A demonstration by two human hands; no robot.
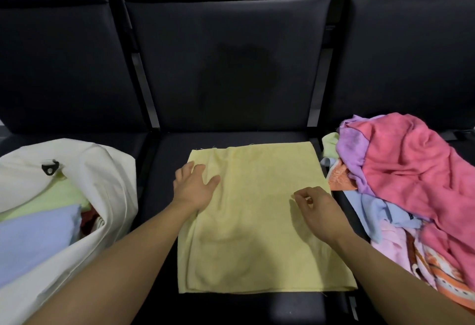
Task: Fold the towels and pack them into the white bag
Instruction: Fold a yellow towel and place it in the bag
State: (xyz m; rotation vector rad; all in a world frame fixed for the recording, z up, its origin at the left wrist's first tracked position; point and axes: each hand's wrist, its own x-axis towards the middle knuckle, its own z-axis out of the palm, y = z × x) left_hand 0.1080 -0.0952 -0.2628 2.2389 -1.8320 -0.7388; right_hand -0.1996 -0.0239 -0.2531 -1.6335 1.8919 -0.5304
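A yellow towel [259, 219] lies spread flat on the middle seat [231, 80] in front of me, folded into a tall rectangle. My left hand [194, 187] rests flat on its upper left part, fingers straight and spread, pressing the cloth down near the left edge. My right hand [320, 211] hovers over the towel's right side, fingers curled with thumb and forefinger close together; I cannot tell whether they pinch the cloth or hold nothing. The towel reaches from between my forearms up past both hands.

On the seat to my left sits the white bag [108, 170], its mouth open, with a blue towel [36, 227] and a green towel [51, 196] inside. On the seat to my right lies a loose pile [401, 183] of unfolded towels, a pink one on top, just beside the yellow towel's right edge.
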